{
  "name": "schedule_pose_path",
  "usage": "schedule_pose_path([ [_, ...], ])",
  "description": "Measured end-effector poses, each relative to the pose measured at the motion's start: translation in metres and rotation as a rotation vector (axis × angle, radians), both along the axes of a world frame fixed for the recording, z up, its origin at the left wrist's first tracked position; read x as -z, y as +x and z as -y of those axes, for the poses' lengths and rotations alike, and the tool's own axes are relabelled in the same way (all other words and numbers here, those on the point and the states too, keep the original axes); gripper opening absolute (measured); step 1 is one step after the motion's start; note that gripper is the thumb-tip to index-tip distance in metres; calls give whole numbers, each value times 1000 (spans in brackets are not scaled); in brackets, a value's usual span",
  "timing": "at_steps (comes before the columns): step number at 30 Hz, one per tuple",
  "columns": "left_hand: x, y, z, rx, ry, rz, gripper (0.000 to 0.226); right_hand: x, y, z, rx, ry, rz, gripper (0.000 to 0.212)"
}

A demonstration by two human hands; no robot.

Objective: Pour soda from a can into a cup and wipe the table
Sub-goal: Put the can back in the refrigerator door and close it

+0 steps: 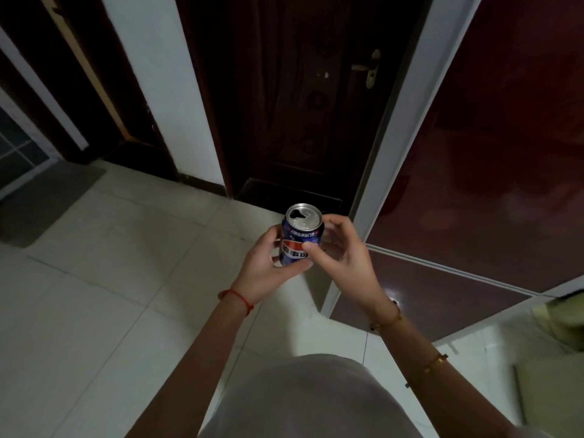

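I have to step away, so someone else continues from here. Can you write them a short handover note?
Left hand: grips the soda can from the left side, holding it upright in the air above the tiled floor.
Right hand: fingers curled beside the can, thumb touching its label.
Done: the can is already open; the mouth hole shows in its top.
Left: no cup, table or cloth is in view. Find the cup, pour the soda, then wipe the table.
Nearby: a dark door ahead, a red glossy cabinet to the right.
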State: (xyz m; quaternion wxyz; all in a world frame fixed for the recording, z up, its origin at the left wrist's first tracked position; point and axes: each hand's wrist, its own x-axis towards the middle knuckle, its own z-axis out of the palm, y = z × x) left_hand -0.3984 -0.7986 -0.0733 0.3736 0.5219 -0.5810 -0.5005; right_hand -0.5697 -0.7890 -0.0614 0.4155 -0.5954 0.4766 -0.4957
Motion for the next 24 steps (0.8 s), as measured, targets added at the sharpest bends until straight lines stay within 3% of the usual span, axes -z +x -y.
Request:
schedule_pose_path([
  [6, 0, -13, 52, -44, -90, 17, 71, -7, -8, 45, -12, -22, -20, 49],
  [9, 1, -16, 73, -43, -104, 4, 68, -7, -18, 62, -26, -29, -146, 50],
  [18, -13, -27, 140, 45, -127, -49, 59, -22, -72, 131, 372, -486, -1174, 39],
  [24, -19, -26, 176, 191, -124, -36, 72, -40, -80, 167, 474, -535, -1522, 41],
])
